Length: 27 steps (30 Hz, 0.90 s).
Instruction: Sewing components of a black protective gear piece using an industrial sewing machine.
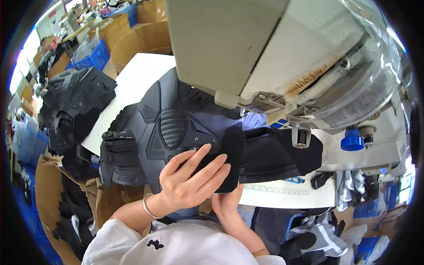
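Beneath the left hand, a dark moulded piece

Right under the spread fingers of the left hand lies a black padded piece, and what a surface it has! Matte, sculpted panels with raised outlines swell up beyond the fingertips, and among them sits an oval ribbed pad, its ridges stacked one above another. Left of the grip, more ribbing, a strap-like band and embossed lettering near the edge. Just right of the fingers, a smooth, soft-looking black strip hangs down, and past that a flatter black panel with a gathered lower edge; joined or merely overlapped, I can't tell.

The left hand rests flat, nothing pinched. Below it, the right hand tucks under the near edge, fingers hidden, so its hold can't be told. Farther out, a pale sewing machine looms beyond the grip, and a clear ruler lies to its right on the white table.
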Motion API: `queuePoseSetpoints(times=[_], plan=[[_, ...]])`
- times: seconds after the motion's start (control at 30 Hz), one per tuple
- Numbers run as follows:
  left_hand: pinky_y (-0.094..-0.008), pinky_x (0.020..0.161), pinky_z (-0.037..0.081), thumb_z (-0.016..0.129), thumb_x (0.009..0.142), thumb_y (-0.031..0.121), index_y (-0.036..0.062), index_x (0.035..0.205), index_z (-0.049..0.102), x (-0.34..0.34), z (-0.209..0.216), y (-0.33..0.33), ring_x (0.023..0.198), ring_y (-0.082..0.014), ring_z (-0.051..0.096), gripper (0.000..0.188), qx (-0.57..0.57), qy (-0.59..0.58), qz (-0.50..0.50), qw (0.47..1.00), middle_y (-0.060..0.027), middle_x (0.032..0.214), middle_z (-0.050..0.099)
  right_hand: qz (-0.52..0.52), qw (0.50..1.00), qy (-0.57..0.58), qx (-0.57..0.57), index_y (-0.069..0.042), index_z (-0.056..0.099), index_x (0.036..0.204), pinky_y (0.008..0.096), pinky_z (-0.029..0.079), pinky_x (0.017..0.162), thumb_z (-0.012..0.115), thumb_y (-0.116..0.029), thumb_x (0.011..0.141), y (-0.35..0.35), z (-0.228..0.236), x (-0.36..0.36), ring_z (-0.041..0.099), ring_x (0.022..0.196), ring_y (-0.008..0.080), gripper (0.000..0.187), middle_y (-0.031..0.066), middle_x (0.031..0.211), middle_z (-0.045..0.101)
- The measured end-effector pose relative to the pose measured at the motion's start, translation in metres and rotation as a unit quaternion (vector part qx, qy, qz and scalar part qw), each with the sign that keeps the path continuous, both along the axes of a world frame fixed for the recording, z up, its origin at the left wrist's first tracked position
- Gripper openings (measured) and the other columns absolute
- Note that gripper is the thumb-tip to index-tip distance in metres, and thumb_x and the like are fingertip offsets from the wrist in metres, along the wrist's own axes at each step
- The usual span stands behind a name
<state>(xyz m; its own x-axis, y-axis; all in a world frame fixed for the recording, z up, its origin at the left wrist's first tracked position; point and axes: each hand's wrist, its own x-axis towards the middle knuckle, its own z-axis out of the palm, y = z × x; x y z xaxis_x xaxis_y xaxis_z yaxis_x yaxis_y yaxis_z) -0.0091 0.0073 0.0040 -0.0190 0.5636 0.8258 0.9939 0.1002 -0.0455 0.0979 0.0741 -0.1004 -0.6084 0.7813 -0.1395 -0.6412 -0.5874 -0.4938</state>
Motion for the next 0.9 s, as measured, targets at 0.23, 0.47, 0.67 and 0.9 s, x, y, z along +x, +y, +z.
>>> queuePoseSetpoints(times=[0.23, 0.47, 0.67, 0.9], plan=[[-0.0303, 0.08, 0.05, 0.062, 0.075, 0.017, 0.0152, 0.088, 0.072, -0.003, -0.007, -0.003, 0.096, -0.0223, 0.067, 0.016, 0.006, 0.008, -0.004, 1.0, 0.0005, 0.102, 0.07, -0.029, 0.999, -0.021, 0.003, 0.002, 0.049, 0.126, 0.0342, 0.049, 0.098, 0.053, -0.013, 0.097, -0.002, 0.012, -0.002, 0.059, 0.111, 0.0205, 0.033, 0.0118, 0.123, 0.058], [-0.0296, 0.076, 0.049, 0.064, 0.072, 0.018, 0.0153, 0.089, 0.073, 0.007, -0.001, 0.003, 0.096, -0.0231, 0.067, 0.02, 0.017, -0.002, 0.017, 1.0, 0.0012, 0.101, 0.071, 0.004, 0.999, -0.011, 0.046, 0.006, 0.051, 0.126, 0.0343, 0.049, 0.098, 0.055, -0.016, 0.097, 0.005, 0.019, 0.004, 0.059, 0.112, 0.0211, 0.037, 0.0129, 0.126, 0.057], [-0.0298, 0.076, 0.049, 0.063, 0.073, 0.017, 0.0147, 0.09, 0.073, 0.009, -0.001, 0.008, 0.096, -0.023, 0.067, 0.02, 0.01, -0.011, 0.026, 1.0, 0.0005, 0.101, 0.071, 0.005, 0.996, -0.066, 0.053, 0.0, 0.049, 0.129, 0.0356, 0.047, 0.1, 0.051, -0.026, 0.097, 0.011, 0.023, 0.006, 0.057, 0.116, 0.0222, 0.041, 0.011, 0.129, 0.056], [-0.0305, 0.075, 0.05, 0.063, 0.072, 0.017, 0.0135, 0.089, 0.073, 0.003, 0.004, 0.014, 0.094, -0.0235, 0.067, 0.02, 0.011, -0.001, 0.021, 1.0, -0.0001, 0.101, 0.07, 0.004, 0.993, -0.089, 0.072, -0.006, 0.047, 0.134, 0.0365, 0.043, 0.105, 0.045, -0.041, 0.099, 0.015, 0.024, 0.004, 0.052, 0.123, 0.0216, 0.05, 0.0082, 0.134, 0.053]])
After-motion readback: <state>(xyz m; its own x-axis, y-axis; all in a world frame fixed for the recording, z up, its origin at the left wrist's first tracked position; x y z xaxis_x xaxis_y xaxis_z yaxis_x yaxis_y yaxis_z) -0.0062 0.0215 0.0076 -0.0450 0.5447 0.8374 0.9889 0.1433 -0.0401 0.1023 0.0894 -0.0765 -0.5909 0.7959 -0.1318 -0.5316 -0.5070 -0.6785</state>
